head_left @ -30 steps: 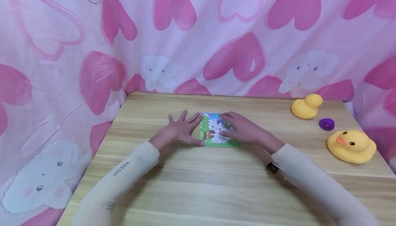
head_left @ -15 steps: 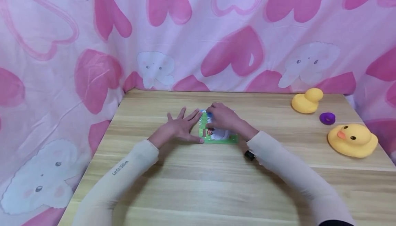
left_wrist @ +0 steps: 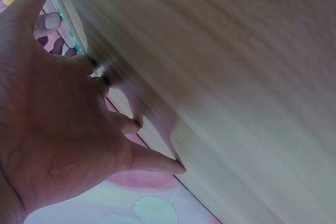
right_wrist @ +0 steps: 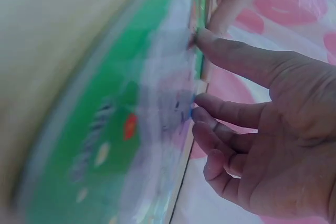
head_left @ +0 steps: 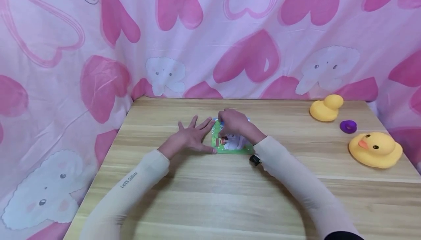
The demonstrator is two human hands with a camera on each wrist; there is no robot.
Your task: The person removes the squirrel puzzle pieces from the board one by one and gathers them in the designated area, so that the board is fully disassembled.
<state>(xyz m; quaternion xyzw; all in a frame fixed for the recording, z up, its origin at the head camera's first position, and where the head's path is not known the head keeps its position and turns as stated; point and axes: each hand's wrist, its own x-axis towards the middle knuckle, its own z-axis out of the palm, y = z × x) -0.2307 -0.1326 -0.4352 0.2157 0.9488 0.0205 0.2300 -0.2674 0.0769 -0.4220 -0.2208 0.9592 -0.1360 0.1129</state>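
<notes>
A small flat picture board (head_left: pixel 234 143), printed with a green tree, a white furry animal and a green border, lies on the table. My left hand (head_left: pixel 192 137) spreads its fingers at the board's left side, thumb tip at the lower left corner. The left wrist view shows that hand (left_wrist: pixel 68 114) with fingertips down on the wood. Over the board's upper part is my right hand (head_left: pixel 234 123), hiding the animal's head. In the right wrist view, the right hand's thumb and bent fingers (right_wrist: pixel 231 109) meet the glossy board (right_wrist: pixel 121 129), a gap between them.
Two yellow rubber ducks stand at the right: one (head_left: pixel 325 108) at the back, a larger one (head_left: pixel 375 150) nearer. Between them lies a small purple ring-like object (head_left: pixel 348 126). A pink heart-print curtain (head_left: pixel 184 42) hangs behind the wooden table (head_left: pixel 210 192) and at its sides.
My right hand has moved left across the board, from its right side to over its upper middle, and its fingers have bent more. The left hand stays in place.
</notes>
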